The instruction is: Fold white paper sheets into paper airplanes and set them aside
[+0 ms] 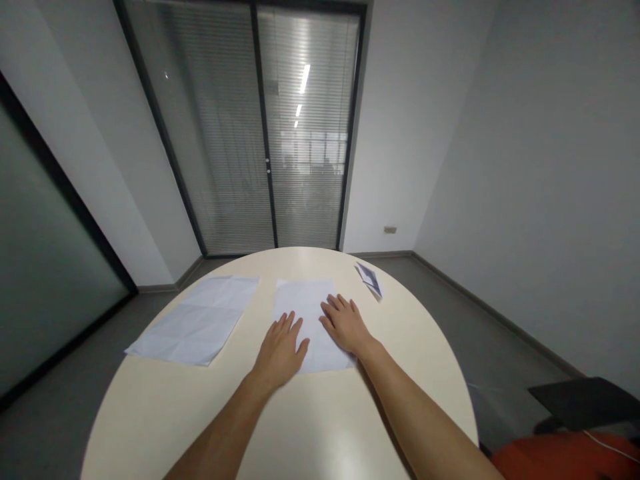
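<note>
A white sheet of paper [305,293] lies flat on the round table, in the middle of the view. On its left edge rests my left hand [281,350], palm down with the fingers stretched out and the thumb apart. My right hand [345,325] lies over the sheet's right side, its fingers also extended and slightly spread. Neither hand grips anything. To the left is a larger white sheet [200,320] with fold creases across it. Beyond my right hand, near the far right edge, sits a small folded paper piece [370,279] with a dark printed area.
The pale round table [165,413] has a curved edge on the far side and both flanks. A red chair seat [565,457] and a black flat panel [585,402] stand at the lower right. Behind the table is a glass door [310,200] with blinds.
</note>
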Demonstrator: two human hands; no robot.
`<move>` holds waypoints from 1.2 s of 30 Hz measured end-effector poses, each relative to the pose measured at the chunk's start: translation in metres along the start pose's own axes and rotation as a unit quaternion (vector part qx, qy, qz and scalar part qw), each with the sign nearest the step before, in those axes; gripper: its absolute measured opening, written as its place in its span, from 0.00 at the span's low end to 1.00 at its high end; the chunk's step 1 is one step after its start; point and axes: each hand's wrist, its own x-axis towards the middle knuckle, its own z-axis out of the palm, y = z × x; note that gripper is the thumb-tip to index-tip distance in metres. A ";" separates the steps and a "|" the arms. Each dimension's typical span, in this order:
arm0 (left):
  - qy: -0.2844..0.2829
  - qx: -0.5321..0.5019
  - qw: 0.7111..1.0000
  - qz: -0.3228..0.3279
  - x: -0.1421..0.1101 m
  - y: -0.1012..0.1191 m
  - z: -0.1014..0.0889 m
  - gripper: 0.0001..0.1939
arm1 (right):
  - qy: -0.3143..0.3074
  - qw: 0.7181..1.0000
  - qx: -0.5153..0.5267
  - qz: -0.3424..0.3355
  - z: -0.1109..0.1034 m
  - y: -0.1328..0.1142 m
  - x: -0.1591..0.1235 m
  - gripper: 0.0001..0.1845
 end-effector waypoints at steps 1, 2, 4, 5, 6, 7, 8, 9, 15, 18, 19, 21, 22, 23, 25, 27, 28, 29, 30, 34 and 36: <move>-0.001 0.004 1.000 -0.007 0.001 -0.001 0.000 0.29 | 0.012 1.000 0.011 -0.025 -0.001 -0.004 -0.001 0.25; -0.002 0.008 1.000 -0.015 0.002 -0.002 -0.001 0.29 | 0.022 0.998 0.029 -0.054 -0.001 -0.008 -0.002 0.24; -0.009 0.015 1.000 -0.023 0.004 -0.004 -0.002 0.29 | 0.023 0.990 0.067 -0.124 0.002 -0.021 -0.006 0.25; -0.014 0.019 0.999 -0.023 0.004 -0.005 -0.002 0.28 | 0.016 0.986 0.077 -0.148 0.004 -0.027 -0.009 0.27; -0.020 0.023 0.999 -0.021 0.005 -0.006 -0.002 0.28 | 0.003 0.984 0.082 -0.155 0.007 -0.033 -0.011 0.28; -0.025 0.027 0.999 -0.018 0.005 -0.006 -0.002 0.28 | -0.020 0.985 0.083 -0.149 0.011 -0.038 -0.013 0.30; -0.028 0.030 0.999 -0.017 0.005 -0.007 -0.002 0.29 | -0.038 0.987 0.081 -0.134 0.014 -0.041 -0.014 0.32; -0.029 0.034 0.999 -0.017 0.005 -0.007 -0.001 0.29 | -0.051 0.989 0.076 -0.120 0.016 -0.043 -0.015 0.33; -0.023 0.032 0.999 -0.015 0.004 -0.010 0.001 0.29 | -0.077 0.995 0.047 -0.033 0.017 -0.031 -0.010 0.36; -0.035 0.017 0.999 0.002 0.004 -0.012 0.001 0.29 | -0.077 0.996 0.044 -0.015 0.015 -0.027 -0.008 0.36; -0.038 0.014 0.999 0.005 0.004 -0.012 0.001 0.29 | -0.076 0.996 0.045 -0.015 0.014 -0.026 -0.008 0.37; -0.036 0.018 0.999 -0.002 0.003 -0.012 0.000 0.29 | -0.075 0.996 0.045 -0.015 0.014 -0.027 -0.008 0.37; -0.031 0.023 0.999 -0.011 0.003 -0.011 0.000 0.29 | -0.074 0.996 0.044 -0.014 0.014 -0.027 -0.008 0.37; -0.027 0.029 0.999 -0.020 0.003 -0.011 0.000 0.29 | -0.073 0.996 0.044 -0.013 0.014 -0.027 -0.008 0.37; -0.019 0.042 0.998 -0.037 0.003 -0.010 0.000 0.30 | -0.071 0.996 0.044 -0.008 0.013 -0.028 -0.008 0.36; -0.011 0.053 0.997 -0.055 0.002 -0.009 0.001 0.30 | -0.069 0.997 0.045 -0.007 0.013 -0.027 -0.008 0.37; -0.006 0.057 0.996 -0.065 0.002 -0.010 0.001 0.30 | -0.068 0.997 0.045 -0.008 0.013 -0.027 -0.008 0.37; -0.001 0.061 0.995 -0.075 0.002 -0.011 0.002 0.30 | -0.068 0.997 0.046 -0.008 0.013 -0.026 -0.008 0.37; 0.004 0.063 0.994 -0.083 0.002 -0.011 0.003 0.30 | -0.069 0.997 0.046 -0.008 0.013 -0.025 -0.008 0.38; 0.017 0.063 0.993 -0.103 0.002 -0.015 0.005 0.30 | -0.070 0.996 0.044 -0.009 0.014 -0.023 -0.008 0.39; 0.022 0.064 0.991 -0.115 0.003 -0.016 0.003 0.30 | -0.070 0.996 0.045 -0.008 0.014 -0.023 -0.008 0.39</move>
